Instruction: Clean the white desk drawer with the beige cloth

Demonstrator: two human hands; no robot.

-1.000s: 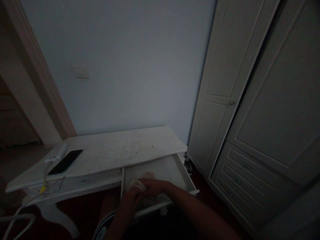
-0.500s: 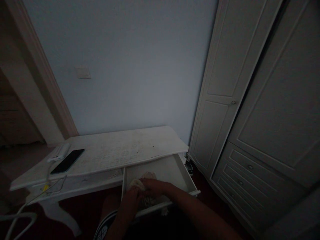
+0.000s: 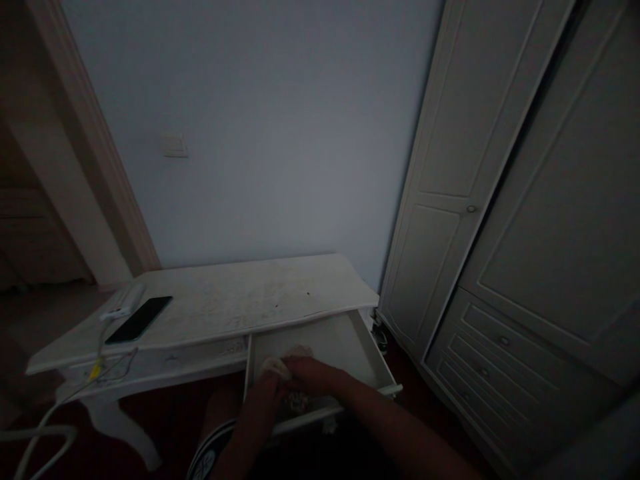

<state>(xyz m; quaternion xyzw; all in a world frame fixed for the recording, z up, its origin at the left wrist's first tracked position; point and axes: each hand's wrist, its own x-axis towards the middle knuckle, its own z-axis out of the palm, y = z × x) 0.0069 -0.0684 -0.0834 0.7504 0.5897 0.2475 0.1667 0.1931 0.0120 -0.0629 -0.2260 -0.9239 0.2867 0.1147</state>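
L hand (image 3: 269, 387) & R hand (image 3: 303, 373) both grip pale cloth (image 3: 274, 365) nr left edge of open drawer (image 3: 347, 340), prob. one steadying it for the other; finger detail's too dark. Phone (image 3: 141, 320) lies nr desk's (image 3: 250, 287) front-left corner.

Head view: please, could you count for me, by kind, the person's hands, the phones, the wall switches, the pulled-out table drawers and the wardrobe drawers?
Left hand and right hand: 2
Pulled-out table drawer: 1
Phone: 1
Wall switch: 1
Wardrobe drawers: 3
Total: 8
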